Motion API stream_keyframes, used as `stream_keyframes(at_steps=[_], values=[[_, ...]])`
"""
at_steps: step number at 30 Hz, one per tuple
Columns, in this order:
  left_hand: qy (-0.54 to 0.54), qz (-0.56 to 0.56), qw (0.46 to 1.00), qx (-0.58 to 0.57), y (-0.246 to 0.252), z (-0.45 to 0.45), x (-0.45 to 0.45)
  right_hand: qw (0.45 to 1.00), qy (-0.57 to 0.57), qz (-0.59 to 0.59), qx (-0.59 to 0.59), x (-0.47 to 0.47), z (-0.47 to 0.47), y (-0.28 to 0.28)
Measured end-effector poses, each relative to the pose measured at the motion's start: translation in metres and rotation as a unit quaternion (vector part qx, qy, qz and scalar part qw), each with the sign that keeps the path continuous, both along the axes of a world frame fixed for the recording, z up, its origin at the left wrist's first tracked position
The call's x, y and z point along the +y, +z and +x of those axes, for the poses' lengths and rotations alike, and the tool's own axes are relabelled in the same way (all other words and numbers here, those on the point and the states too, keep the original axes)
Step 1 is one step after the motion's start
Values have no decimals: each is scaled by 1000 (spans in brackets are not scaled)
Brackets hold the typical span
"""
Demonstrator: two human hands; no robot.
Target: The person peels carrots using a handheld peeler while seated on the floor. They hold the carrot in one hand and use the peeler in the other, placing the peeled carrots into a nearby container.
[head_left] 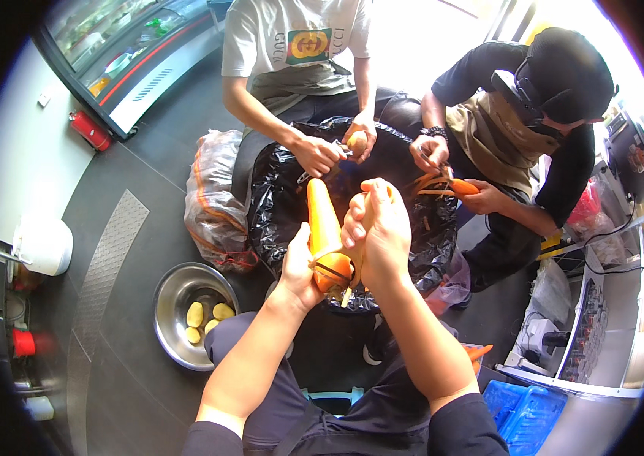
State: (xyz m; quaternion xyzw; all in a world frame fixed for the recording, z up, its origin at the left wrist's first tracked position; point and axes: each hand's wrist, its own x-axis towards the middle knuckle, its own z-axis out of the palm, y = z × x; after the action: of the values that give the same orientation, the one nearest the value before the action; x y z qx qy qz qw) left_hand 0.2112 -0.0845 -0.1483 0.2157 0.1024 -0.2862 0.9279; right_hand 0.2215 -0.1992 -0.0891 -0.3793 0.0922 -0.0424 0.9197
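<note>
Over a bin lined with a black plastic bag (273, 208), my left hand (299, 273) grips a large orange carrot (323, 216) near its thick end. The carrot's narrower end points away from me. My right hand (381, 245) is closed around a peeler (333, 263), whose head lies across the carrot's thick end. Most of the peeler's handle is hidden by my fingers. A pale strip of peel (347, 297) hangs just below the carrot. At my left, a steel bowl (165, 308) holds several peeled potatoes (195, 314).
Across the bin, one person's hands (322, 154) hold a potato (357, 141) and a peeler. At the right, another person's hands (484, 198) work a carrot (463, 186). A filled woven sack (213, 199) stands left of the bin; a blue crate (527, 413) lies lower right.
</note>
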Motion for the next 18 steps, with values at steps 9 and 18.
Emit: stream_keyframes(at_steps=[9, 18], values=[[-117, 97, 988, -31, -1, 0, 17, 998, -21, -3, 62, -23, 42, -22], [-182, 59, 981, 11, 8, -15, 56, 909, -282, -259, -162, -42, 110, -53]])
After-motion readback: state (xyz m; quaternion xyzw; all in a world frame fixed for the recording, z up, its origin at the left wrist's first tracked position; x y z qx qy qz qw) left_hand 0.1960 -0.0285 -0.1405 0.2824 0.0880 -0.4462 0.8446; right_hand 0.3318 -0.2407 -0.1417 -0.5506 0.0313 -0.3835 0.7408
